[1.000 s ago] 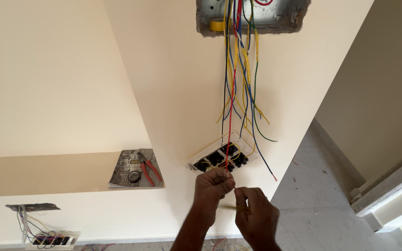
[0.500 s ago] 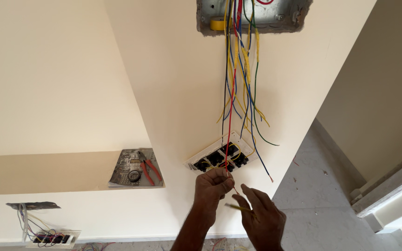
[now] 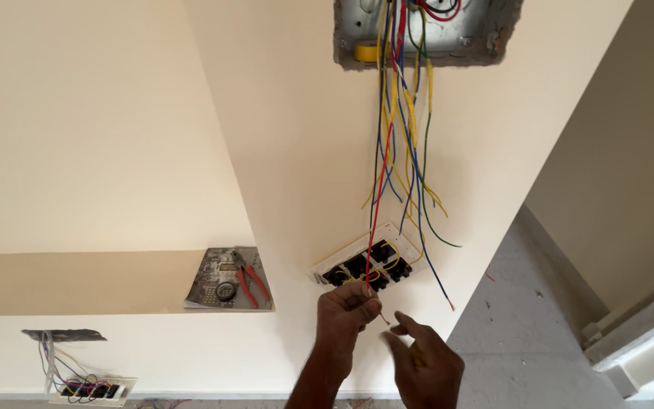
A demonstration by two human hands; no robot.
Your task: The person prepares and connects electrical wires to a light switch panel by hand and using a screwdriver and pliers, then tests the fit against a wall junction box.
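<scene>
Below the wall box, left hand pinches the thin red wire; right hand fingers spread, holding nothing. Grey printed sheet lies on the ledge.

Cream walls, grey concrete floor

A beige ledge carries a paper sheet with red-handled pliers on it.

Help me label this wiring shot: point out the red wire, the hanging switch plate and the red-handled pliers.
red wire (image 3: 378,198), head view, mid-length of the strand.
switch plate (image 3: 405,244), head view, its white frame's upper edge.
pliers (image 3: 251,282), head view, the red handles.
</scene>
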